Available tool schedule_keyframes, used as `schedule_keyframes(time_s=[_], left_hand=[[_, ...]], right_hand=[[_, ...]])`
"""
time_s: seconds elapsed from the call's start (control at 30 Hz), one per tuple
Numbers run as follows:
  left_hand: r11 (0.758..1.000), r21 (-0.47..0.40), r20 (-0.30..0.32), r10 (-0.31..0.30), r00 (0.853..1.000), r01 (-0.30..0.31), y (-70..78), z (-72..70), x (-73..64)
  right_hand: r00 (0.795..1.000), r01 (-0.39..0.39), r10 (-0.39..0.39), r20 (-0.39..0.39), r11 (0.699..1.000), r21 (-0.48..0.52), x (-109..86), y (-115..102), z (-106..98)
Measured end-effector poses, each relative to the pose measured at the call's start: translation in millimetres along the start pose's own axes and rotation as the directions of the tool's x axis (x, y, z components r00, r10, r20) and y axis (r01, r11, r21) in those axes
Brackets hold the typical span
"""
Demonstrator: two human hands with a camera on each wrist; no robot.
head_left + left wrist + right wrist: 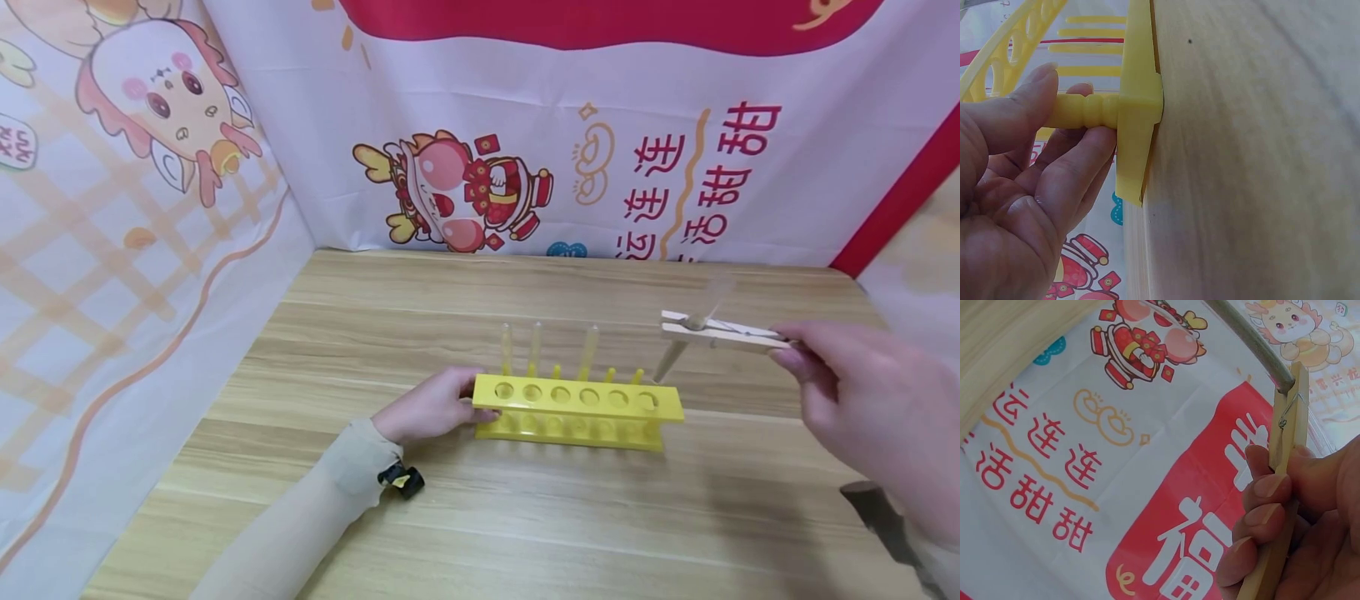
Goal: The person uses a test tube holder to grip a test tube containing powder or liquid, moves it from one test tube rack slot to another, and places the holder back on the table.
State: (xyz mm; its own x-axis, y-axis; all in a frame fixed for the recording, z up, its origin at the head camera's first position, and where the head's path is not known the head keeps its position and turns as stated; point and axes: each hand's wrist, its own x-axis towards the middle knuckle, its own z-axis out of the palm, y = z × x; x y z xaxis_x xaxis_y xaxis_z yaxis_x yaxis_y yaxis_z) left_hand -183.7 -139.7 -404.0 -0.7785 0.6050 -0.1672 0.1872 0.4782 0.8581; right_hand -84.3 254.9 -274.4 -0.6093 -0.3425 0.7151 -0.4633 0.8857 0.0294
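A yellow plastic test tube rack [573, 411] stands on the table, its row of holes facing up. My left hand [435, 407] holds its left end, and the left wrist view has thumb and fingers round the yellow end post [1100, 111]. To the rack's right, my right hand [862, 392] grips a wooden test tube clamp [1291, 434]. Tilted in the clamp's tip is a glass test tube [670, 362], its lower part greyish brown and its upper part clear. That tube's lower end is close to the rack's right back corner.
Three clear test tubes [536, 346] stand upside down on pegs along the rack's back; other pegs there are bare. Wood-grain table [525, 517] lies around the rack. Printed cloth [300, 108] hangs behind and at the sides.
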Motion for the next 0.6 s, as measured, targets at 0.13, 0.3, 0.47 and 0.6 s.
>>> schedule_keyframes(time_s=[0.13, 0.3, 0.47, 0.6], left_hand=[[1.000, 0.003, 0.000, -0.001, 1.000, 0.001, -0.2, -0.2, 0.0], [1.000, 0.002, 0.000, -0.008, 1.000, 0.008, 0.0, -0.6, -0.6], [1.000, -0.003, 0.003, -0.014, 1.000, 0.014, 0.2, -0.9, -0.6], [1.000, 0.001, 0.003, -0.014, 1.000, 0.014, 0.7, -0.8, -0.6]], right_hand=[[1.000, -0.004, 0.004, 0.014, 1.000, 0.001, 2.3, -1.1, -0.7], [0.999, -0.027, 0.027, 0.037, 1.000, -0.003, 3.3, -3.2, -0.5], [0.999, -0.019, 0.019, 0.031, 1.000, 0.012, 2.5, -2.9, 1.2], [0.999, -0.020, 0.018, 0.042, 0.999, 0.037, 2.6, -3.2, 3.0]])
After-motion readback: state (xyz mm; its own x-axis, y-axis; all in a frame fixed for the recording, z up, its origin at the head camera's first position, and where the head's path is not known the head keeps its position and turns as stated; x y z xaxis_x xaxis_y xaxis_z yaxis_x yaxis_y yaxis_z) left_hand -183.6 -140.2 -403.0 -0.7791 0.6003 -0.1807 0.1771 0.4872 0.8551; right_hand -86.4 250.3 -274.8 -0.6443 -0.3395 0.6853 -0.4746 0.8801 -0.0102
